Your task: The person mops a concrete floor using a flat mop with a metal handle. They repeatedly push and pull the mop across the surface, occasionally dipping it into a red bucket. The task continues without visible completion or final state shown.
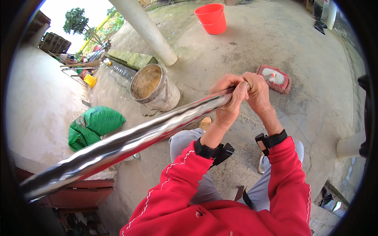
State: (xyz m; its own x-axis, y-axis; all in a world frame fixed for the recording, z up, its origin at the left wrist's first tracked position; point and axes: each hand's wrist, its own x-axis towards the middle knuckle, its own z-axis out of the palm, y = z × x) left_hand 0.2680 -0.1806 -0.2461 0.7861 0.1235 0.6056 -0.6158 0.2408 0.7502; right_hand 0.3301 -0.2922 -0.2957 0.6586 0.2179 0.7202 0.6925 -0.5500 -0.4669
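Both my hands grip the shiny metal handle (141,134) of a mop, close together. My left hand (231,96) closes around the pole, and my right hand (256,90) holds it just farther toward the mop head. The pole's near end runs past me to the lower left, large in the view. Beyond my right hand the flat mop head (274,79), with a reddish fringed pad and a pale plate, rests on the concrete floor (313,97). Darker, damp-looking patches surround it. Part of the pole is hidden behind my hands.
A red bucket (211,20) with a wire handle stands ahead. A stained pale bucket (158,88) is left of my hands, near a round pillar (147,32). A green sack (96,125) leans by the white wall (44,103). Another pillar base (350,146) stands at right.
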